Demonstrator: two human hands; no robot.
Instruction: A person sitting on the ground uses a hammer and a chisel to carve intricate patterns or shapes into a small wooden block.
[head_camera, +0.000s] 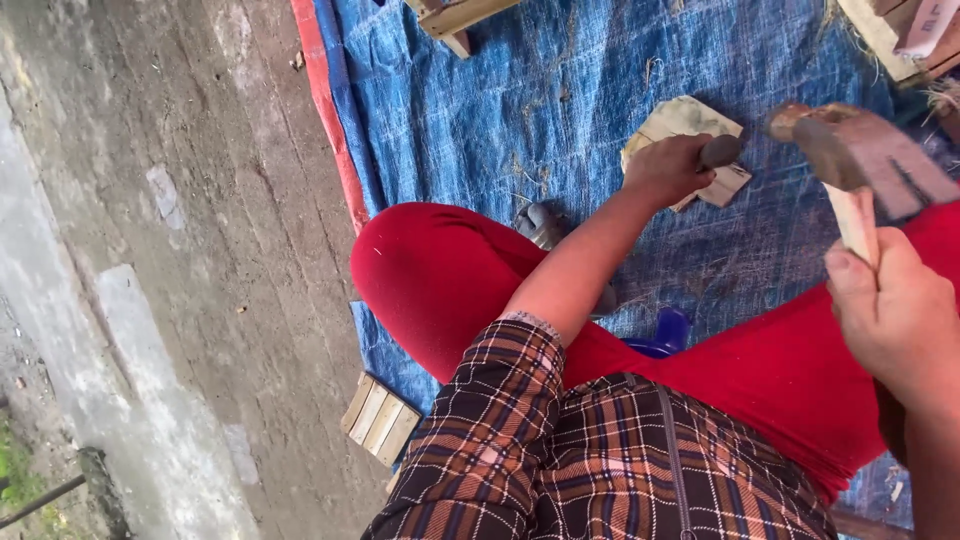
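Right hand (895, 315) clamped on wooden handle of hammer (860, 155), raised, head-heavy, rigid; grip low on handle. Left hand (668, 168) closed around small dark peg (720, 151), pressing on light wooden block (690, 125) under it, on blue tarp (560, 110).

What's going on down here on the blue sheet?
A person in red trousers and a plaid shirt sits on a blue woven tarp. The right hand grips the wooden handle of a rusty claw hammer, raised in the air. The left hand presses a dark rounded tool onto a small pale wooden block lying on the tarp. A little slatted wooden piece lies by the knee.
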